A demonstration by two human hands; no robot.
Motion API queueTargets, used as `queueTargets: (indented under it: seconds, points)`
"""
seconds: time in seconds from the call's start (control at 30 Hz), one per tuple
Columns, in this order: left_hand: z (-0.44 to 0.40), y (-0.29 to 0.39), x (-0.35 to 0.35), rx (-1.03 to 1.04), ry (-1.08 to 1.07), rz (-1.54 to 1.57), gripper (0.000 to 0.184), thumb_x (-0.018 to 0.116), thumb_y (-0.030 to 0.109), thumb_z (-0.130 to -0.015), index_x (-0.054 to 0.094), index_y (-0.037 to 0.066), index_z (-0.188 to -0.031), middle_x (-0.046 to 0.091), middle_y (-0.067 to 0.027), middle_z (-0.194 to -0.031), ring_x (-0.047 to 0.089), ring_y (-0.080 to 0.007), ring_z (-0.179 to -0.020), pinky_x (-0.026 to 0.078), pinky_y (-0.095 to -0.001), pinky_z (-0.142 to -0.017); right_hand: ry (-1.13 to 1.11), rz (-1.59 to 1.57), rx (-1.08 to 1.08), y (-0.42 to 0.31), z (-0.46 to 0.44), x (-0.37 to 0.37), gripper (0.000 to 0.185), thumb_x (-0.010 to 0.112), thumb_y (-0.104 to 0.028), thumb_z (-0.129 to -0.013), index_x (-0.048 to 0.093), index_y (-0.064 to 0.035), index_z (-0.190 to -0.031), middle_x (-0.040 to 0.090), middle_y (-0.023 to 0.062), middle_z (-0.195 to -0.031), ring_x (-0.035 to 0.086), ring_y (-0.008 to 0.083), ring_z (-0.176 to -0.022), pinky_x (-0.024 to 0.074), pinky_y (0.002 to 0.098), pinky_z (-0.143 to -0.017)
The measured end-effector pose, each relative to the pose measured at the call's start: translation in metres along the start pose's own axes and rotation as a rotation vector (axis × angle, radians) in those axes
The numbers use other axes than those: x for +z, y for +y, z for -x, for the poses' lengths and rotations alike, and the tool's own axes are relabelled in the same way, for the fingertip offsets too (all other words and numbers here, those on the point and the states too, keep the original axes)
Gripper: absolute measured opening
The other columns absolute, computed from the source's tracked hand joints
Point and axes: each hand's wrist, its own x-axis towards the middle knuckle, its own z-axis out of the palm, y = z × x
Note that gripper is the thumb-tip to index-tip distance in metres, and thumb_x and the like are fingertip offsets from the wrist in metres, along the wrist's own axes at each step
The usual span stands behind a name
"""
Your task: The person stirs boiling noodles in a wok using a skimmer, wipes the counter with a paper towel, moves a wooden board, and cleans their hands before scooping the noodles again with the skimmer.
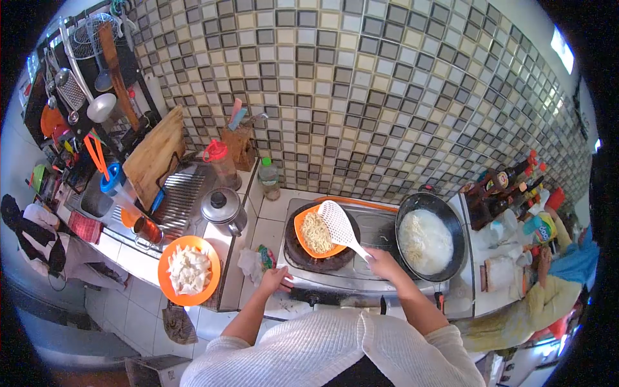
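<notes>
My right hand [385, 264] is closed around the handle of a white slotted turner [340, 224]. Its perforated head is over the right side of an orange square bowl [301, 222], which holds pale noodles [316, 233]. The bowl sits on the left burner [342, 263] of the gas stove [377, 278]. At the stove's front left corner, my left hand [275, 280] has its fingers curled at the edge. On the right burner is a black wok [456, 255] with whitish foamy liquid and a pale clump [416, 233] in it.
An orange plate of white pieces [189, 271] stands at the left counter's edge, near a metal pot [224, 209]. A plastic bag [251, 264] lies left of the stove. Bottles [500, 184] crowd the right counter, where another person [548, 303] is. Another person's clothing [48, 235] shows far left.
</notes>
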Motion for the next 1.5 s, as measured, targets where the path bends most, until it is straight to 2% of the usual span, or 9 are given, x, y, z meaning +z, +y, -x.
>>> queueTargets:
  seconds: [0.07, 0.1, 0.17, 0.4, 0.87, 1.17, 1.3, 1.37, 1.5]
  points:
    - [-0.008, -0.01, -0.004, -0.055, -0.031, -0.011, 0.049, 0.042, 0.046, -0.091, 0.063, 0.002, -0.09, 0.067, -0.013, -0.072, 0.065, -0.0221, -0.055, 0.036, -0.0244, -0.038, 0.108, 0.1, -0.257, 0.014, 0.001, 0.001, 0.036, 0.05, -0.017, -0.085, 0.054, -0.0185, -0.121, 0.063, 0.0167, -0.093, 0.06, 0.0372, -0.081, 0.047, 0.0448, -0.069]
    - [-0.006, -0.009, -0.004, -0.057, -0.029, -0.01, 0.049, 0.042, 0.046, -0.091, 0.063, 0.002, -0.09, 0.067, -0.013, -0.072, 0.065, -0.0221, -0.055, 0.036, -0.0244, -0.038, 0.105, 0.1, -0.258, 0.012, 0.003, -0.004, 0.036, 0.05, -0.017, -0.085, 0.054, -0.0185, -0.121, 0.063, 0.0167, -0.093, 0.06, 0.0372, -0.081, 0.047, 0.0448, -0.069]
    - [-0.001, -0.003, -0.004, -0.033, -0.04, -0.047, 0.048, 0.043, 0.046, -0.091, 0.063, 0.002, -0.09, 0.067, -0.0132, -0.072, 0.065, -0.0217, -0.055, 0.038, -0.0261, -0.038, 0.117, 0.478, -0.249, -0.002, 0.014, -0.02, 0.038, 0.046, -0.013, -0.084, 0.055, -0.0211, -0.12, 0.061, 0.0156, -0.076, 0.06, 0.0331, -0.07, 0.0469, 0.0427, -0.062]
    - [-0.003, -0.002, -0.003, -0.056, -0.026, -0.041, 0.047, 0.042, 0.045, -0.091, 0.064, 0.003, -0.089, 0.067, -0.0123, -0.072, 0.065, -0.0212, -0.054, 0.036, -0.0255, -0.037, 0.062, 0.792, -0.272, -0.035, 0.044, -0.051, 0.046, 0.046, -0.011, -0.078, 0.054, -0.0301, -0.12, 0.062, 0.0086, -0.079, 0.062, 0.0298, -0.069, 0.0486, 0.0426, -0.058]
    - [0.01, 0.013, 0.001, -0.045, -0.027, 0.02, 0.045, 0.047, 0.036, -0.091, 0.06, -0.007, -0.084, 0.062, -0.0166, -0.068, 0.063, -0.0261, -0.057, 0.055, -0.0355, -0.047, 0.078, 0.863, -0.38, -0.028, 0.064, -0.047, 0.05, 0.049, -0.01, -0.076, 0.052, -0.0293, -0.122, 0.057, 0.0055, -0.072, 0.06, 0.026, -0.06, 0.0472, 0.0402, -0.05]
    - [0.005, 0.009, 0.001, -0.069, -0.025, -0.017, 0.046, 0.046, 0.036, -0.092, 0.059, -0.008, -0.084, 0.062, -0.0161, -0.07, 0.064, -0.0264, -0.059, 0.056, -0.0364, -0.05, 0.017, 0.878, -0.337, -0.03, 0.056, -0.047, 0.047, 0.047, -0.011, -0.077, 0.054, -0.029, -0.12, 0.059, 0.007, -0.074, 0.061, 0.0275, -0.064, 0.0481, 0.0412, -0.055]
    - [-0.002, 0.001, 0.0, -0.017, -0.007, 0.05, 0.046, 0.045, 0.038, -0.092, 0.06, -0.006, -0.086, 0.063, -0.0154, -0.07, 0.064, -0.0259, -0.058, 0.053, -0.0336, -0.046, 0.072, 0.815, -0.251, -0.041, 0.037, -0.071, 0.042, 0.046, -0.01, -0.078, 0.057, -0.0253, -0.116, 0.062, 0.0076, -0.079, 0.062, 0.0278, -0.067, 0.0485, 0.0411, -0.057]
    - [-0.006, -0.007, -0.002, -0.058, -0.013, 0.009, 0.045, 0.045, 0.045, -0.091, 0.063, 0.004, -0.086, 0.066, -0.0123, -0.071, 0.064, -0.0211, -0.052, 0.038, -0.0253, -0.036, 0.161, 0.829, -0.271, -0.033, 0.019, -0.077, 0.04, 0.046, -0.01, -0.078, 0.058, -0.0231, -0.114, 0.062, 0.0077, -0.08, 0.062, 0.0277, -0.068, 0.0487, 0.0409, -0.057]
    - [-0.004, -0.006, -0.001, -0.001, 0.005, -0.005, 0.044, 0.044, 0.041, -0.091, 0.063, 0.001, -0.09, 0.066, -0.0149, -0.071, 0.064, -0.0239, -0.053, 0.039, -0.0268, -0.039, 0.274, 0.83, -0.293, -0.024, -0.015, -0.068, 0.035, 0.046, -0.01, -0.079, 0.06, -0.0187, -0.111, 0.063, 0.0085, -0.086, 0.063, 0.0279, -0.075, 0.0494, 0.0412, -0.062]
